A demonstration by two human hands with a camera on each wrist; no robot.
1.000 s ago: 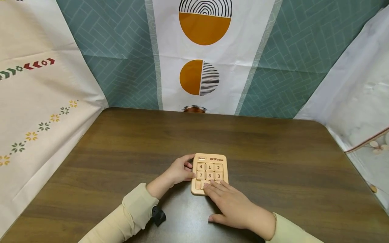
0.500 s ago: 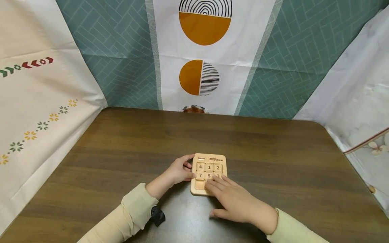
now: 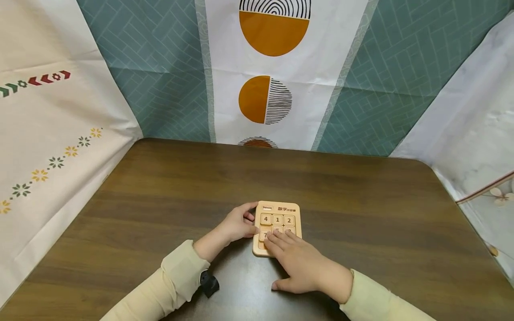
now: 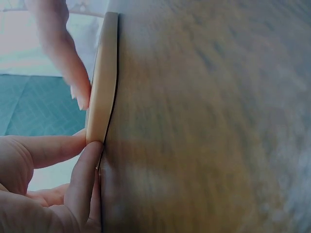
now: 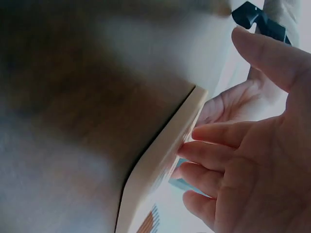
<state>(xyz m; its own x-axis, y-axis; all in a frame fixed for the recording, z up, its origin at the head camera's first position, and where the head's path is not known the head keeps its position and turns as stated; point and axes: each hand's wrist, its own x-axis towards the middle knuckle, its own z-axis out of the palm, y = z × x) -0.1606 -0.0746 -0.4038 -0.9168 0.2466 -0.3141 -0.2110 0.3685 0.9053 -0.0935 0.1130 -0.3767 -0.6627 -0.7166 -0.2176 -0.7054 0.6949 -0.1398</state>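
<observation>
A light wooden number slide puzzle (image 3: 297,218) lies flat on the brown table. Tiles 4, 1 and 2 show in its top row. My left hand (image 3: 236,225) holds the puzzle by its left edge. In the left wrist view, thumb and finger meet at the side of the puzzle's frame (image 4: 104,73). My right hand (image 3: 301,263) lies over the lower rows with fingers extended and thumb spread away. Its fingertips touch the tiles around the 7 tile (image 3: 263,236), which sits slightly below its row. Most of the lower tiles are hidden under this hand.
The wooden table (image 3: 192,178) stretches out around the puzzle. A patterned green and white cloth (image 3: 172,89) hangs behind it, with pale cloths at both sides. A black wrist strap piece (image 3: 209,284) sits by the left cuff.
My right fingers first slid a bottom-row tile rightward, widening the gap at lower left. They then shifted left, and the 7 tile has moved slightly down. My left hand stays on the edge.
</observation>
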